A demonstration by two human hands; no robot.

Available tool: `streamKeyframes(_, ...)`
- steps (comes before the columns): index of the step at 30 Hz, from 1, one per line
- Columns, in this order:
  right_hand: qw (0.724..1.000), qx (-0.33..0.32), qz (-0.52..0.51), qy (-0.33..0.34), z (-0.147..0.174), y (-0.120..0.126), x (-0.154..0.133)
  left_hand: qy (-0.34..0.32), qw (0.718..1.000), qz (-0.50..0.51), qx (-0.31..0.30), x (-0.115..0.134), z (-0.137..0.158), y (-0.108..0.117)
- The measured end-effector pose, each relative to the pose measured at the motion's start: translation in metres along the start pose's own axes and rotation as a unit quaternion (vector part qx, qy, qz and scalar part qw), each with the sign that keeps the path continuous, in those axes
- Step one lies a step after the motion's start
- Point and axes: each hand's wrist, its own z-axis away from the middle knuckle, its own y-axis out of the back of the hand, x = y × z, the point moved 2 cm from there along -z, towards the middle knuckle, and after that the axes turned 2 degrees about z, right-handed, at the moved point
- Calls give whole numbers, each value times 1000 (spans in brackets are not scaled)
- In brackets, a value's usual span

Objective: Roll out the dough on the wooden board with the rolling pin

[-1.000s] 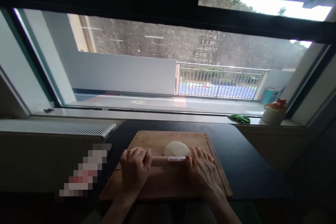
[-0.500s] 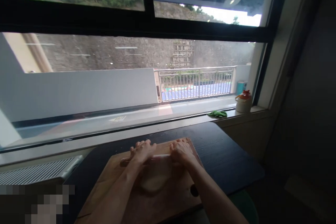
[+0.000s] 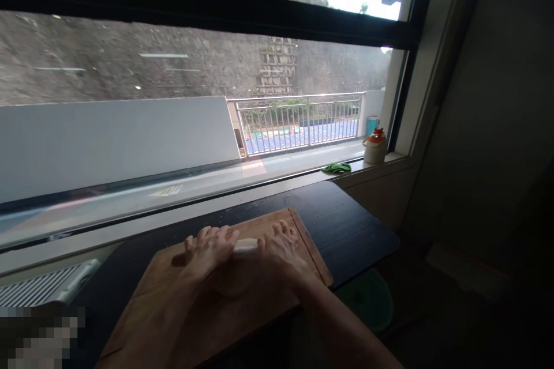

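Note:
A wooden cutting board (image 3: 147,294) lies on the dark table. Across it runs a rolling pin (image 3: 178,260), its left end sticking out past my left hand (image 3: 212,249). That hand presses down with its fingers curved over the pin. Farther right, my right hand (image 3: 281,251) bears on the pin too, fingers over the far side. Pale dough (image 3: 245,248) shows between the hands, at the pin. A dim flat part of it spreads toward me in shadow. The right end of the pin is hidden.
The dark table (image 3: 350,236) reaches the window sill. On the sill are a green cloth (image 3: 336,168) and a white jug with a red-orange top (image 3: 374,147). A green round stool or tub (image 3: 367,300) stands below at right. A white slatted radiator (image 3: 47,285) is at left.
The view has turned right and down, so everything sits farther left. Both hands stay on the rolling pin; the right hand's fingers look more stretched, and pale dough now shows between the hands.

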Motion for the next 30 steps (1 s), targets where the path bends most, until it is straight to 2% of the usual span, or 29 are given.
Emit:
streamKeyframes(4,999,-29,32,-14,-38,5,5,29,998,29,-39,-2,-31,-6)
streamKeyframes(8,998,-43,48,-27,-73,4,14,57,997,41,-18,-3,-60,-10)
streamKeyframes(11,997,-42,52,-29,-84,-1,19,51,997,41,-26,-1,-70,-11)
streamKeyframes(15,997,-41,52,-28,-75,-3,19,38,998,34,-46,4,-60,-6)
streamKeyframes(19,998,-34,55,-22,-45,7,9,31,998,23,-44,8,-31,2)
streamKeyframes(24,997,23,67,9,-7,21,-2,25,999,13,-40,11,3,8)
streamKeyframes(27,997,20,76,12,-9,20,-2,23,998,14,-61,11,6,8)
streamKeyframes(30,997,-9,75,0,-29,15,2,38,996,23,-78,10,-6,6)
